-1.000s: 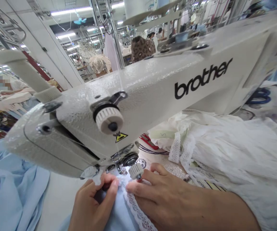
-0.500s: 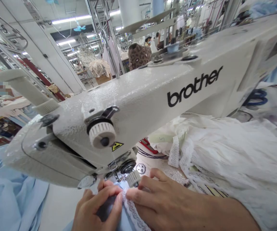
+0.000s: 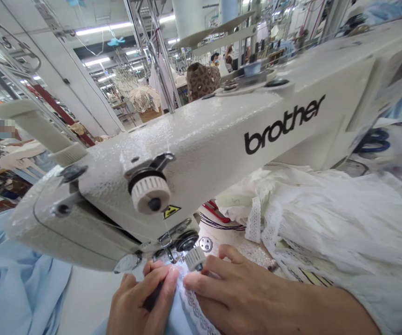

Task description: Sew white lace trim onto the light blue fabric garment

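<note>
From here I see my left hand [image 3: 138, 302] pinching blue fabric [image 3: 176, 318] beneath the sewing machine [image 3: 201, 139]; my right hand [image 3: 236, 291] touches white lace [image 3: 194, 309], its grip unclear.

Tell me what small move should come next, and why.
Probably ease the white lace and blue cloth slightly forward under the sewing machine: the left hand pinches the cloth beside the lace; the right hand touches its other edge.
</note>
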Demonstrator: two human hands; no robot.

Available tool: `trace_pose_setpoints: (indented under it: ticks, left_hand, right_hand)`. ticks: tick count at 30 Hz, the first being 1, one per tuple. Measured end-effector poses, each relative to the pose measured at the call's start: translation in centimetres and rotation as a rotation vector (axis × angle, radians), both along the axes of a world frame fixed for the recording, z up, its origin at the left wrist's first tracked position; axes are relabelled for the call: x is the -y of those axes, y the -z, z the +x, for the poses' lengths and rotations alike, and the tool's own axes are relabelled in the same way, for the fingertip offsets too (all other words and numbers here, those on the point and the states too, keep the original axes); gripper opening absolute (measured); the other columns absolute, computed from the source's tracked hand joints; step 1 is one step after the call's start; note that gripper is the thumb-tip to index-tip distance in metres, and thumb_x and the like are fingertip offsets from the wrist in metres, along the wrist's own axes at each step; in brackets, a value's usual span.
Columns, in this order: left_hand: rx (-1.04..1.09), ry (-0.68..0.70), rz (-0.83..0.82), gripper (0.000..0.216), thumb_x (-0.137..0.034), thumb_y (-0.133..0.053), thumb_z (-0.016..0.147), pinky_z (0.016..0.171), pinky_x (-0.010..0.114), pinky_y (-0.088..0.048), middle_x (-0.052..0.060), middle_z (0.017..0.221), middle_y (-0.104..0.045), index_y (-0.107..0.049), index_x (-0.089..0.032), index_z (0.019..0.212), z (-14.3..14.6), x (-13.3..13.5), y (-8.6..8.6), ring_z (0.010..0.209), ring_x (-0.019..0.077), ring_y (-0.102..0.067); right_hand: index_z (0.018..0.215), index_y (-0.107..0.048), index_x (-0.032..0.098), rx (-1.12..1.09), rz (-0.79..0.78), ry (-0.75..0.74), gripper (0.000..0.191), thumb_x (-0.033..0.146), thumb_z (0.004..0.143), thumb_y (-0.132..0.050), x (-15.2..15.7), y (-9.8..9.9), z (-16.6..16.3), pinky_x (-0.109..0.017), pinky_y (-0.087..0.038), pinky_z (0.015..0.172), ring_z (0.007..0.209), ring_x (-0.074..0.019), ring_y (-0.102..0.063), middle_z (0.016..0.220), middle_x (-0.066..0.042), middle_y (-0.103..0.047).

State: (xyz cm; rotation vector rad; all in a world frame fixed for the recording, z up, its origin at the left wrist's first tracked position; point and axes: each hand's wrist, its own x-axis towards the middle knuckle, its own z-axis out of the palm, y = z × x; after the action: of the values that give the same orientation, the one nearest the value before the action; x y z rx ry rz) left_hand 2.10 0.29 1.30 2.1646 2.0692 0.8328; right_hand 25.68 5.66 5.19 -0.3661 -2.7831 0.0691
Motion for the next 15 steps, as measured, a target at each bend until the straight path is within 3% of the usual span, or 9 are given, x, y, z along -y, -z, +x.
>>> trace_pose_setpoints:
  ticks: [5, 9, 15]
  left_hand:
    - [0.009, 0.032, 0.062, 0.031, -0.057, -0.055, 0.09, 0.071, 0.029, -0.047, -0.003, 0.083, -0.074, -0.077, -0.036, 0.088, 0.26, 0.01, 0.28, 0.066, 0.0166, -0.061]
    - [-0.013, 0.067, 0.086, 0.032, -0.056, -0.051, 0.092, 0.074, 0.032, -0.046, -0.004, 0.082, -0.075, -0.076, -0.037, 0.089, 0.35, -0.03, 0.54, 0.069, 0.0171, -0.065]
    - [0.04, -0.009, -0.015, 0.035, -0.061, -0.051, 0.09, 0.067, 0.029, -0.05, -0.003, 0.087, -0.075, -0.077, -0.039, 0.09, 0.25, 0.01, 0.15, 0.065, 0.0163, -0.062]
  right_hand:
    - [0.095, -0.066, 0.013, -0.053, 0.017, 0.01, 0.033, 0.008, 0.101, -0.034, 0.02, 0.38, -0.15, -0.037, -0.044, 0.078, 0.084, -0.0195, -0.053, 0.104, -0.004, -0.065]
    - [0.093, -0.066, 0.013, -0.041, 0.037, 0.012, 0.029, 0.009, 0.101, -0.039, -0.02, 0.06, -0.15, -0.036, -0.043, 0.079, 0.084, -0.0187, -0.053, 0.102, -0.003, -0.065]
    - [0.098, -0.064, 0.014, 0.013, -0.018, -0.085, 0.02, 0.013, 0.102, -0.045, -0.08, -0.13, 0.08, -0.034, -0.041, 0.083, 0.09, -0.0168, -0.052, 0.105, -0.001, -0.064]
